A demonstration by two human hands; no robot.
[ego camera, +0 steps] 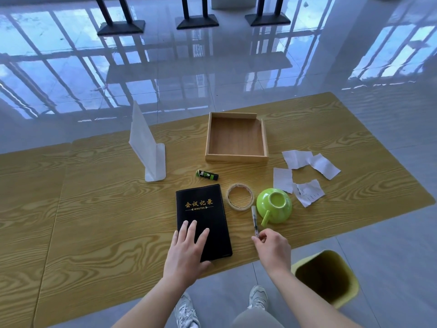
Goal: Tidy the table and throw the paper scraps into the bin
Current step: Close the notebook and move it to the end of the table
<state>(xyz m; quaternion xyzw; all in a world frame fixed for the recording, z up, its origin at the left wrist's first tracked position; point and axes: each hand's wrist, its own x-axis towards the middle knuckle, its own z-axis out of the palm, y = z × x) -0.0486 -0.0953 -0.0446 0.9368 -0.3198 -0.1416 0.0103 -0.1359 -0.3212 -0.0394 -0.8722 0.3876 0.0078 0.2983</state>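
Several white paper scraps [305,172] lie on the wooden table [106,209] at the right. A yellow-green bin [327,278] stands on the floor beside the table's near right corner. A black minutes notebook [201,209] lies near the front edge, and my left hand [186,249] rests flat on its lower part with the fingers spread. My right hand [272,247] pinches the near end of a clear pen [254,218], which still lies on the table beside an upturned green cup [274,204]. A tape roll [240,196] sits between notebook and cup.
An empty wooden tray [236,138] stands at the back centre. A white standing sign holder [147,147] is at the back left. A small green-and-black glue stick [207,174] lies in front of the tray. Black stand bases [121,27] are on the glossy floor beyond.
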